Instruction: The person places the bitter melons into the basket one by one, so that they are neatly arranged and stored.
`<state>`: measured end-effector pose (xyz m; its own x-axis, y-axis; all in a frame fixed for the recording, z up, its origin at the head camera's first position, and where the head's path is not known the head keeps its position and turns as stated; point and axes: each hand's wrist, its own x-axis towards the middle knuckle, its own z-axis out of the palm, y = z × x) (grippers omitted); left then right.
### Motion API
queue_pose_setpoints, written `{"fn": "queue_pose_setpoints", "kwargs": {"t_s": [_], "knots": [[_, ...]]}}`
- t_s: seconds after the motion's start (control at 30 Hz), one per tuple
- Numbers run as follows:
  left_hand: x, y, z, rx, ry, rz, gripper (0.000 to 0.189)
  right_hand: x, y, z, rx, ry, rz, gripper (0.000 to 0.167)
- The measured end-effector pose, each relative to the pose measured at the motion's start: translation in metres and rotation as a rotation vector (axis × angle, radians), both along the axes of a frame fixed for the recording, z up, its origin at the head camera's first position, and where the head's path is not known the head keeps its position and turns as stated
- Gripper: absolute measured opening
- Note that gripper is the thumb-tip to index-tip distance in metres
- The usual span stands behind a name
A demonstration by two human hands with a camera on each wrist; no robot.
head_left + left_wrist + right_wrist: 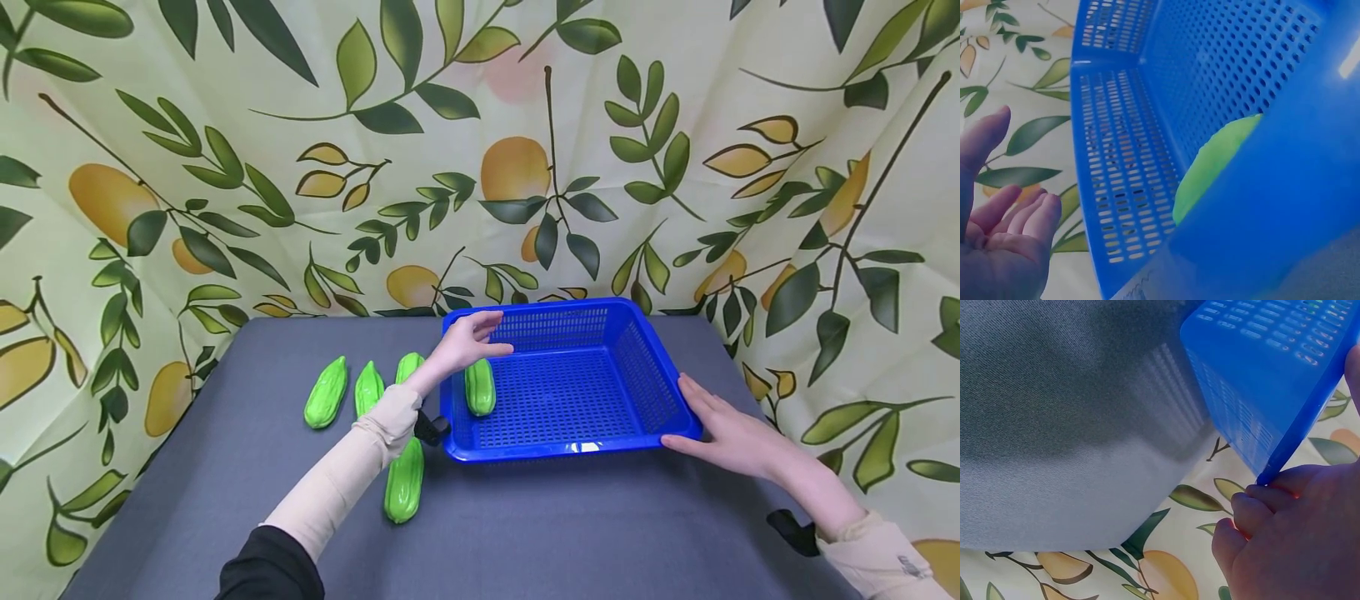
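A blue plastic basket with slotted walls stands on the table. Inside, along its left wall, lies one bright green ridged gourd, partly visible in the left wrist view too. My left hand hovers over the basket's left rim with fingers loosely bent and nothing in its grasp. At the basket's right front corner, my right hand touches the rim with fingers extended along the right side and thumb at the front. The right wrist view shows those fingers against the rim's outer side.
Several more green gourds lie left of the basket, including one at far left and one nearer the front; my left forearm partly covers some. A grey cloth covers the table. Leaf-and-fruit patterned fabric hangs behind and beside it.
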<state>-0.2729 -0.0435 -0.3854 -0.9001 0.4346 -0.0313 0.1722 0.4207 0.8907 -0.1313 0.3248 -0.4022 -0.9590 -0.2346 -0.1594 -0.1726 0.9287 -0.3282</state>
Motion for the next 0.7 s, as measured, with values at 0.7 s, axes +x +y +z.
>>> {"fn": "queue_pose_setpoints", "kwargs": {"t_s": [0.7], "knots": [[0.015,-0.023,0.019,0.264,0.015,-0.016,0.063,0.000,0.001,-0.002,-0.010,-0.008,0.002,0.101]]}}
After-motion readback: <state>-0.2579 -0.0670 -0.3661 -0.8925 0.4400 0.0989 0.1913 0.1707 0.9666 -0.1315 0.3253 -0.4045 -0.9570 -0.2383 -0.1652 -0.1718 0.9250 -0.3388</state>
